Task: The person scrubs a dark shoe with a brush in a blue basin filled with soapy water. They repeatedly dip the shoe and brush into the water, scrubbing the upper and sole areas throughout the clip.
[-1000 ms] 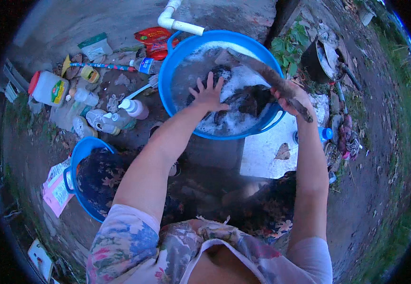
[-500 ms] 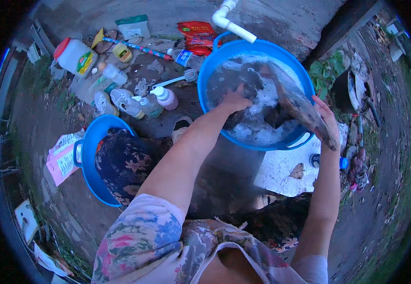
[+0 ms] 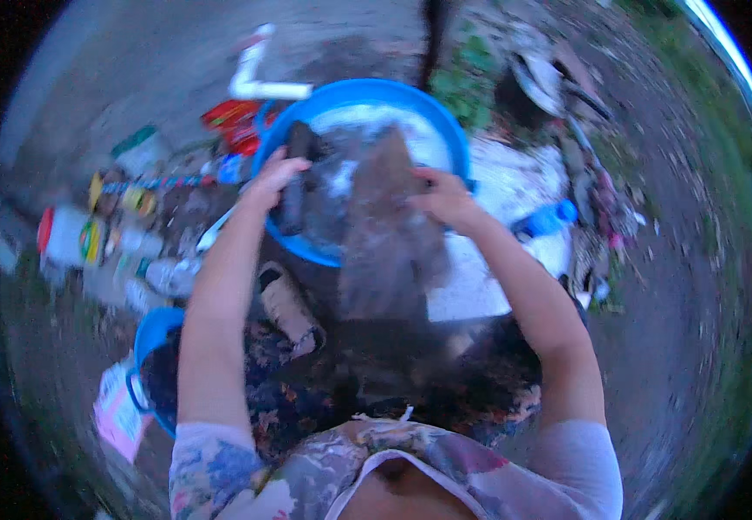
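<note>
A large blue basin (image 3: pixel 449 121) of sudsy grey water stands in front of me. My right hand (image 3: pixel 445 201) is closed on a wet brown-grey cloth (image 3: pixel 389 234), raised over the basin and spread across its near rim. Its exact kind does not show through the motion blur. At the basin's left side my left hand (image 3: pixel 276 179) grips a dark, bunched strip of wet cloth (image 3: pixel 299 143). Whether both pieces belong to one cloth, I cannot tell. White foam (image 3: pixel 384 115) floats toward the far side of the water.
A white pipe (image 3: pixel 276 90) ends above the basin's far left rim. Bottles and a red-lidded jar (image 3: pixel 68 236) lie at left. A second blue basin (image 3: pixel 155 334) is near my left leg. A blue-capped bottle (image 3: pixel 549 218) lies on a white sheet (image 3: pixel 471 290) at right.
The view has swung, so the basin now appears farther left. My left hand has come out of the suds to the left rim, gripping dark cloth. The brown cloth is now lifted and spread.
</note>
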A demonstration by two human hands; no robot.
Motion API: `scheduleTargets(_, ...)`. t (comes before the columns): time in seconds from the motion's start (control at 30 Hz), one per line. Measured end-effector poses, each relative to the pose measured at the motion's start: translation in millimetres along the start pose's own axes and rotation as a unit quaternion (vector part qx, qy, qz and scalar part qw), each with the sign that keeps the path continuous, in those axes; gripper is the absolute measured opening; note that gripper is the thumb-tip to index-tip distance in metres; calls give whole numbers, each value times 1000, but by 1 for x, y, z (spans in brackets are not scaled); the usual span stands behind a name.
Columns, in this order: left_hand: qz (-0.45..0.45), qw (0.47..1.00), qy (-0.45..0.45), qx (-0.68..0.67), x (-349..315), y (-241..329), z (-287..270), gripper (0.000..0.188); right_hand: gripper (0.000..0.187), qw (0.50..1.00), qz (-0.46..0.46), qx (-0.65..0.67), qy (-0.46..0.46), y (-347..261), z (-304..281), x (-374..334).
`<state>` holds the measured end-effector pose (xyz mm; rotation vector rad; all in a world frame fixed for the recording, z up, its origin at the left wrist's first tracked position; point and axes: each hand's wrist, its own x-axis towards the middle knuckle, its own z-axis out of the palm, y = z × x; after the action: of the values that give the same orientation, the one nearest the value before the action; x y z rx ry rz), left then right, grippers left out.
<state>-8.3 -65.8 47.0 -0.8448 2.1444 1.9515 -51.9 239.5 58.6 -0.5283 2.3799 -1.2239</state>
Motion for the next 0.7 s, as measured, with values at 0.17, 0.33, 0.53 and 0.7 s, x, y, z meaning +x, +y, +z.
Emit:
scheduleTargets(0.17, 75, 971, -19, 227, 26, 16, -14, 89, 35, 990, 97, -1, -106, -25, 46, -3)
scheduleTargets(0.33, 169, 884, -40, 434, 15, 59, 66, 90, 36, 938, -210, -266, -68, -12, 12, 15)
scheduleTargets(0.53, 207, 828, -46, 519, 19, 39, 85, 87, 27, 957, -182, 75, 213, 11, -199, -116)
scheduleTargets(0.7, 288, 753, -95, 584, 61, -5, 88, 73, 22, 946, 216, 30, 241, 189, -189, -221)
